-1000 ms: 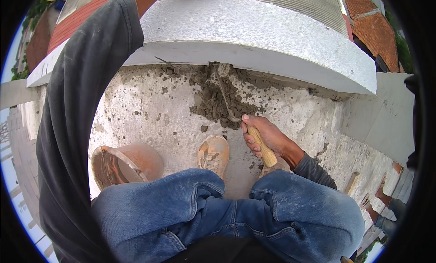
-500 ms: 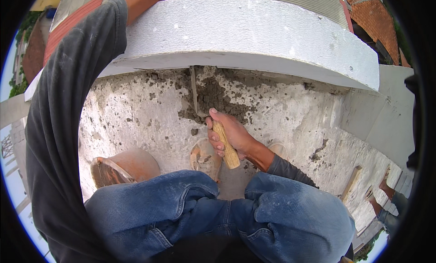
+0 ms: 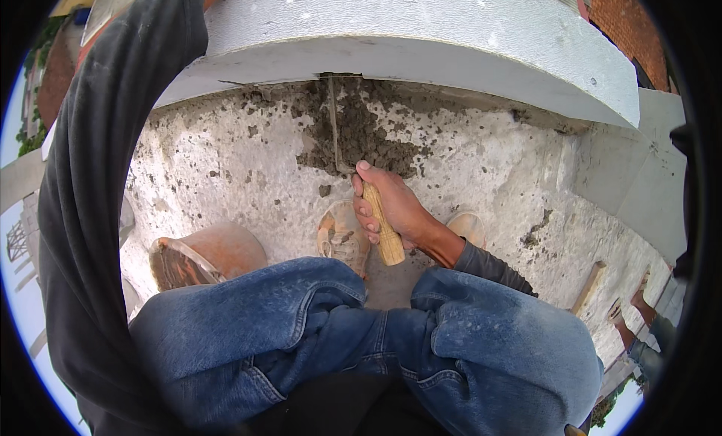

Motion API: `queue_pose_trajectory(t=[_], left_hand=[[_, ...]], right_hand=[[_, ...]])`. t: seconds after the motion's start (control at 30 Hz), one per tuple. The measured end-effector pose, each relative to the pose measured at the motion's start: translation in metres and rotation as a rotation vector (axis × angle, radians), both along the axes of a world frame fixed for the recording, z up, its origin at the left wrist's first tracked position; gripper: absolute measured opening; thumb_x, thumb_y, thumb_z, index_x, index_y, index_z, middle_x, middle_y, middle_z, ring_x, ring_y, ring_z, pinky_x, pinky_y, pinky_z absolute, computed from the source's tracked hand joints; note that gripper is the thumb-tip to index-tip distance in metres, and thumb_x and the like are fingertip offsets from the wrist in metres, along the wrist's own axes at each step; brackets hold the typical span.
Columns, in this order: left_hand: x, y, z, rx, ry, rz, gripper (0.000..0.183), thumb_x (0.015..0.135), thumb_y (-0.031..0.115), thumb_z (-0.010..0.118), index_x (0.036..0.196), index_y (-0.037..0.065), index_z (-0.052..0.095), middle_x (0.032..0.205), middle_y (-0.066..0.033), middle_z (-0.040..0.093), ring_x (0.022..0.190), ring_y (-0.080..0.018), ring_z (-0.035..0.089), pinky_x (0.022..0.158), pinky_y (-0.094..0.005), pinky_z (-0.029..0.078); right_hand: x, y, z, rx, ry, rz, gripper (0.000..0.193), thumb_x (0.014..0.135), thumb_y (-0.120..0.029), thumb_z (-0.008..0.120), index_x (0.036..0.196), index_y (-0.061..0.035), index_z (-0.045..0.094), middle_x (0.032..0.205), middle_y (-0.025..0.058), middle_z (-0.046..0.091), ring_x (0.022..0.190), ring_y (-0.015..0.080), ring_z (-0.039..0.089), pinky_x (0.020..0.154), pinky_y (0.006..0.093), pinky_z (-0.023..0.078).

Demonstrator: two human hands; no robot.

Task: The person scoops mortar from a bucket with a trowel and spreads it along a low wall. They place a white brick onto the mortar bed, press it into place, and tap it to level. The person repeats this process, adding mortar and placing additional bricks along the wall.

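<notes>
My right hand is wrapped round the wooden handle of a trowel. Its thin metal blade appears nearly edge-on, with the far end at the foot of a white, rough-faced wall. Wet grey mortar lies around and beside the blade, heaped against a dark gap under the wall. My left arm, in a dark sleeve, reaches up to the wall's top at the left; the hand itself is beyond the picture's upper edge.
A mortar-stained orange bucket lies tilted near my left knee. My dusty shoes stand on the splattered pale floor. At the far right are a wooden strip and another person's legs. Tiled roofs show beyond the wall.
The view has shifted, so the wall sits higher and my left hand has left the picture. The trowel stays in my right hand, its blade turned slightly more upright in the picture.
</notes>
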State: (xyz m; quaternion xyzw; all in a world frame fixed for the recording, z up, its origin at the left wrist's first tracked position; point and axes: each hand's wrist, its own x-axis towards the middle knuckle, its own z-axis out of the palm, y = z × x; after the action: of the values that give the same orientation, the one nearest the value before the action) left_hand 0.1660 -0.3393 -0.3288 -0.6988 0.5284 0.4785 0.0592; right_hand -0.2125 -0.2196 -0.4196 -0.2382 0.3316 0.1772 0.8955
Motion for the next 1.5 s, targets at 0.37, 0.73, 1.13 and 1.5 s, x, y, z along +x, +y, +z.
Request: queue_pose_trajectory(t=[0.37, 0.73, 1.13, 1.5], left_hand=[[0.005, 0.008, 0.001, -0.05, -0.014, -0.018, 0.088, 0.1, 0.072, 0.048, 0.155, 0.004, 0.055, 0.161, -0.0232, 0.051, 0.149, -0.04, 0.048, 0.12, -0.0537, 0.039], [0.008, 0.01, -0.001, -0.034, -0.043, -0.031, 0.082, 0.101, 0.067, 0.054, 0.155, 0.005, 0.056, 0.16, -0.0228, 0.052, 0.147, -0.0401, 0.051, 0.118, -0.0534, 0.042], [0.001, 0.033, 0.028, -0.112, -0.155, 0.111, 0.093, 0.098, 0.079, 0.043, 0.156, 0.008, 0.055, 0.158, -0.024, 0.053, 0.149, -0.0448, 0.048, 0.122, -0.062, 0.039], [0.01, 0.182, 0.111, -0.268, -0.214, 0.097, 0.135, 0.051, 0.062, 0.101, 0.163, 0.012, 0.045, 0.163, -0.02, 0.05, 0.152, -0.0364, 0.046, 0.126, -0.0598, 0.034]], right_hand=[[0.0, 0.008, -0.011, 0.021, 0.085, -0.205, 0.042, 0.112, -0.052, 0.05, 0.098, -0.0125, 0.05, 0.067, -0.0013, 0.049, 0.047, 0.0117, 0.049, 0.043, 0.0308, 0.046], [-0.051, -0.061, 0.043, -0.959, -0.016, 0.654, 0.039, 0.109, -0.039, 0.049, 0.105, -0.0008, 0.059, 0.077, 0.0079, 0.061, 0.061, 0.0153, 0.062, 0.051, 0.0355, 0.05], [-0.041, -0.109, 0.025, -0.718, 0.0, 0.635, 0.04, 0.109, -0.036, 0.047, 0.109, 0.0012, 0.061, 0.079, 0.0083, 0.059, 0.061, 0.0177, 0.063, 0.052, 0.0364, 0.052], [-0.108, -0.079, 0.004, -1.267, -0.198, 0.776, 0.057, 0.104, -0.041, 0.067, 0.129, 0.0093, 0.052, 0.097, 0.0357, 0.068, 0.093, 0.0566, 0.067, 0.081, 0.0612, 0.052]])
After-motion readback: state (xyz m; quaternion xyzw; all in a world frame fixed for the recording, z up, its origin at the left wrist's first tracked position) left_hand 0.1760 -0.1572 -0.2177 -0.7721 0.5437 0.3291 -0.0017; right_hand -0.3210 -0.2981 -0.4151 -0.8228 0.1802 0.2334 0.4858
